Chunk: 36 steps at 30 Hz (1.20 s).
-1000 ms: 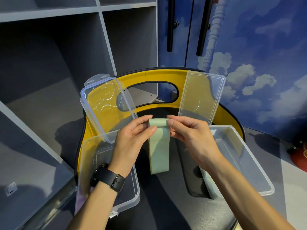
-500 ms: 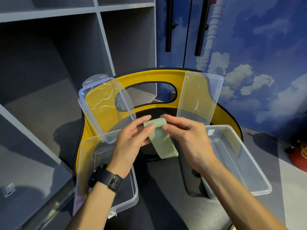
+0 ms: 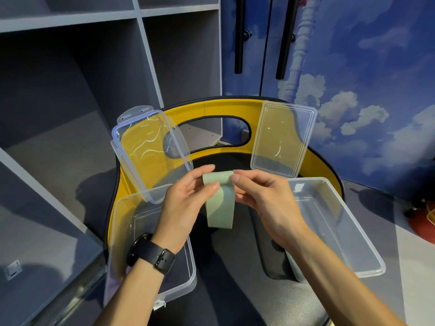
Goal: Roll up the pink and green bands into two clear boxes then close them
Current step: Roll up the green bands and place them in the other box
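A pale green band [image 3: 221, 205] hangs in the air at the centre, its top end curled into a small roll. My left hand [image 3: 186, 203] pinches the left side of that roll and my right hand [image 3: 263, 198] pinches the right side. Two clear boxes stand open on a dark seat: the left box [image 3: 131, 231] under my left wrist, the right box [image 3: 353, 234] beyond my right forearm. Their clear lids lean against the yellow chair back, the left lid [image 3: 146, 151] and the right lid [image 3: 282, 137]. A hint of pink shows low in the left box; the pink band is otherwise hidden.
The yellow chair back [image 3: 226, 109] with an oval cut-out curves behind the lids. Grey shelving [image 3: 70, 90] fills the left side. Blue cloud-printed doors with black handles [image 3: 239, 34] stand behind. A red object [image 3: 421, 227] lies on the floor at the right.
The green band first hung straight, then swung slanted as I rolled its top. It now hangs straight again with a thicker roll at the top and a shorter tail.
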Motion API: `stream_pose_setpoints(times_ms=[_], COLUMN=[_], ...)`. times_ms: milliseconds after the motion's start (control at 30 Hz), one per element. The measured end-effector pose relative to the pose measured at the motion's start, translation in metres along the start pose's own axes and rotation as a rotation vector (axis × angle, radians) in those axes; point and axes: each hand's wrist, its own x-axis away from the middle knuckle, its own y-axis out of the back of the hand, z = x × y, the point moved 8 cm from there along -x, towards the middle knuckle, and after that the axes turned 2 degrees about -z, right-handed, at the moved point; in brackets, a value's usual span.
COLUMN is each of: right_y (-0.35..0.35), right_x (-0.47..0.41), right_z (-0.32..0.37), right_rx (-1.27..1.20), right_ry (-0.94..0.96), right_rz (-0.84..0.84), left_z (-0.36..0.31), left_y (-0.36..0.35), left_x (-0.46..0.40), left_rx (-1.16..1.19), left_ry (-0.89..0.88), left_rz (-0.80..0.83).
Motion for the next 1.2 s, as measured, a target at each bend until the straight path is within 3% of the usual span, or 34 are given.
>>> stream_pose_setpoints(times_ms=[367,633,900,1200], right_y=[0.001,-0.007,-0.01,0.003], right_x=[0.002,0.004,0.002,0.0], right_z=[-0.002,0.0,-0.003,0.001], right_rx=[-0.059,-0.075,-0.033,-0.013], right_ry=[0.015,0.059,-0.098,-0.041], right_rz=[-0.062,0.024,0.139,0.032], left_z=[-0.006,-0.005,-0.003,0.0], left_y=[-0.004,0.002,0.003,0.008], left_x=[0.001,0.002,0.002,0.0], left_rx=[0.032,-0.049,-0.025,0.036], left_ry=[-0.012,0.03,0.014,0.065], left_rz=[0.051,0.024,0.079,0.016])
